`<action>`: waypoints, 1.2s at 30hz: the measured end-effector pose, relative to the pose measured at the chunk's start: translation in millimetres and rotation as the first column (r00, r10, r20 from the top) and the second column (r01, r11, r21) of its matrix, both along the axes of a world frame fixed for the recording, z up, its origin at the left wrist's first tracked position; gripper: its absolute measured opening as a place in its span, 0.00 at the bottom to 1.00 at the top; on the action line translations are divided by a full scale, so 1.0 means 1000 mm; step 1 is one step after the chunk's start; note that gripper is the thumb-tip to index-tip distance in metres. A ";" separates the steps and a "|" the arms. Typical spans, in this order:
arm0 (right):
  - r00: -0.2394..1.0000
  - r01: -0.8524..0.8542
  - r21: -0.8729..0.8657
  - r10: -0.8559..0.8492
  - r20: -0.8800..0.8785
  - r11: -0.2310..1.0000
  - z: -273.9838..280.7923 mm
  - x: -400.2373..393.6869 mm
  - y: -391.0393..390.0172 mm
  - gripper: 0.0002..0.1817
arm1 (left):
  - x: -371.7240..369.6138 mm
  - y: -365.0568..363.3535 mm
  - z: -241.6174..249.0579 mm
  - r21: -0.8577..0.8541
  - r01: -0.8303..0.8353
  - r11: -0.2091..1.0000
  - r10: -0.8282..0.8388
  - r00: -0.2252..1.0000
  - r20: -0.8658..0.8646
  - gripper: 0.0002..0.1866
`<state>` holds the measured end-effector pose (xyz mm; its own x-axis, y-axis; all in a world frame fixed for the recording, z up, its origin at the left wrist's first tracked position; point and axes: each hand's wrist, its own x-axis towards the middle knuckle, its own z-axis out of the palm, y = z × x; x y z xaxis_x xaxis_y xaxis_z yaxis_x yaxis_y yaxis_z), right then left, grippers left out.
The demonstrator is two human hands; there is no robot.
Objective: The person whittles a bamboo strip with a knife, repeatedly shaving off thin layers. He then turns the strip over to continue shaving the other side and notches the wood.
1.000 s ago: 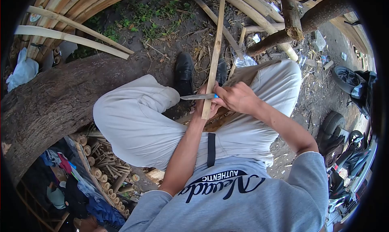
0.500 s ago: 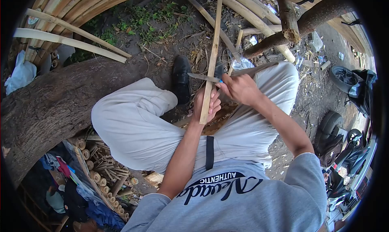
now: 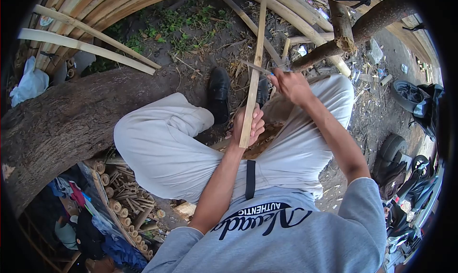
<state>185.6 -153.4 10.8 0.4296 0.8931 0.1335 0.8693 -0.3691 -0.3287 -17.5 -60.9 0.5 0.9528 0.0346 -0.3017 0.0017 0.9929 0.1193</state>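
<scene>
Your left hand (image 3: 248, 125) has its grip wrapped tight around the near end of a slat (image 3: 253, 77), fingers curled over the right edge and the thumb side hidden behind the wood. The slat runs up and away from you between your knees, tilted slightly right, its far end out over the ground. Your right hand (image 3: 290, 84) is closed in a fist on the blue handle of a knife (image 3: 257, 68); the blade points left and lies across the slat, touching it well above your left hand. You sit on a thick trunk (image 3: 62, 115) with both legs in pale trousers, a black shoe (image 3: 219, 94) planted on the dirt just left of the slat. The ground is bare earth with shavings, dry leaves and a patch of weeds. Long bamboo poles (image 3: 90, 32) lie to the upper left and across the top. A forked log (image 3: 343, 32) rests at the upper right. Cut bamboo pieces (image 3: 124, 204) are stacked below your left thigh. A motorbike (image 3: 410, 168) stands on the right.
</scene>
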 end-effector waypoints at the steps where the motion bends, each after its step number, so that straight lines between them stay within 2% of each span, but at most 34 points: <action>1: 1.000 0.005 0.000 -0.005 -0.001 1.000 -0.002 0.004 0.003 0.21 | 0.001 0.001 0.001 -0.036 -0.013 0.999 0.014 1.000 0.008 0.15; 3: 0.990 0.142 -0.101 -0.143 -0.003 0.985 0.000 0.012 0.001 0.18 | 0.005 -0.001 0.003 -0.062 -0.021 0.998 0.022 1.000 0.019 0.15; 4: 0.992 0.084 -0.085 -0.091 -0.082 0.993 0.012 -0.001 -0.001 0.18 | 0.008 0.001 0.002 -0.063 -0.019 0.998 0.021 0.999 0.034 0.15; 5: 0.992 -0.052 0.063 0.059 -0.112 0.997 0.012 -0.016 -0.006 0.18 | 0.008 0.000 0.002 -0.035 -0.013 0.999 0.014 1.000 0.021 0.15; 6: 0.974 -0.149 0.099 0.163 -0.158 0.984 0.014 -0.030 -0.011 0.17 | 0.005 0.000 0.001 -0.005 -0.007 1.000 0.007 1.000 0.000 0.15; 7: 0.962 -0.209 0.032 0.211 -0.173 0.977 0.035 -0.044 -0.012 0.16 | 0.002 -0.001 0.001 -0.003 -0.011 1.000 0.011 1.000 -0.002 0.15; 8: 0.938 -0.284 0.041 0.287 -0.193 0.958 0.040 -0.051 -0.014 0.17 | 0.000 -0.003 0.001 -0.018 -0.021 1.000 0.019 0.997 -0.081 0.15; 9: 0.936 -0.295 0.036 0.296 -0.190 0.955 0.043 -0.049 -0.014 0.17 | -0.001 -0.003 0.001 -0.030 -0.030 0.999 0.025 0.987 -0.159 0.15; 10: 0.935 -0.302 0.029 0.302 -0.185 0.953 0.045 -0.046 -0.015 0.17 | 0.000 -0.002 0.002 -0.027 -0.030 0.999 0.025 0.987 -0.159 0.15; 12: 0.983 -0.065 -0.009 0.063 -0.175 0.998 0.023 -0.025 -0.006 0.17 | 0.004 -0.002 0.002 0.004 0.006 1.000 -0.006 1.000 -0.030 0.15; 13: 0.983 0.056 -0.091 -0.071 -0.169 0.994 0.023 -0.013 0.001 0.17 | 0.004 -0.002 0.003 0.017 0.008 1.000 -0.007 1.000 -0.020 0.15; 14: 0.984 0.058 -0.091 -0.072 -0.164 0.994 0.024 -0.016 0.001 0.17 | 0.005 -0.002 0.004 0.016 0.008 1.000 -0.008 1.000 -0.014 0.15; 16: 0.992 -0.065 -0.019 0.063 -0.110 0.998 0.033 -0.032 0.001 0.21 | 0.004 0.001 0.003 -0.015 -0.002 1.000 0.002 1.000 0.012 0.15; 18: 0.935 -0.292 0.016 0.289 -0.204 0.956 0.046 -0.056 -0.008 0.21 | -0.002 -0.002 0.003 -0.058 -0.027 0.998 0.023 0.998 -0.057 0.14; 20: 0.936 -0.295 0.060 0.301 -0.184 0.954 0.047 -0.056 -0.010 0.21 | -0.002 -0.002 0.002 -0.102 -0.057 0.993 0.044 0.991 -0.125 0.13; 22: 0.986 0.042 -0.021 -0.045 -0.161 0.999 0.029 -0.040 -0.001 0.17 | 0.004 -0.001 0.005 -0.083 -0.010 0.997 0.012 1.000 0.022 0.15; 23: 0.969 0.147 -0.082 -0.160 -0.190 0.986 0.024 -0.029 0.000 0.18 | 0.005 0.000 0.003 -0.131 -0.018 0.991 0.023 0.999 0.044 0.16; 25: 0.966 0.141 -0.084 -0.155 -0.208 0.987 0.035 -0.035 -0.003 0.18 | 0.008 0.002 0.010 -0.097 -0.005 0.995 0.009 0.999 0.041 0.17; 28: 0.970 0.104 -0.018 -0.106 -0.219 0.994 0.053 -0.063 -0.012 0.17 | 0.009 0.000 0.018 -0.041 -0.020 0.999 0.021 1.000 0.019 0.18; 30: 0.935 -0.015 0.061 0.036 -0.352 0.998 0.066 -0.078 -0.022 0.17 | 0.011 -0.002 0.026 0.099 -0.081 0.992 0.102 0.969 -0.227 0.18; 31: 0.934 -0.021 0.058 0.041 -0.354 0.998 0.073 -0.086 -0.027 0.17 | 0.011 0.000 0.026 0.145 -0.087 0.986 0.112 0.978 -0.174 0.17; 32: 0.929 -0.103 0.070 0.121 -0.349 0.992 0.080 -0.093 -0.031 0.17 | 0.012 0.001 0.024 0.143 -0.093 0.985 0.118 0.977 -0.176 0.17; 33: 0.917 -0.185 0.082 0.202 -0.344 0.979 0.083 -0.100 -0.034 0.16 | 0.013 0.002 0.020 0.107 -0.093 0.990 0.106 0.987 -0.118 0.15; 34: 0.915 -0.194 0.078 0.209 -0.345 0.978 0.084 -0.106 -0.038 0.16 | 0.012 0.002 0.017 0.070 -0.095 0.993 0.099 0.993 -0.057 0.14; 36: 0.904 -0.339 0.102 0.354 -0.240 0.935 0.081 -0.114 -0.045 0.18 | 0.011 0.005 0.012 0.001 -0.056 0.998 0.056 0.998 0.011 0.12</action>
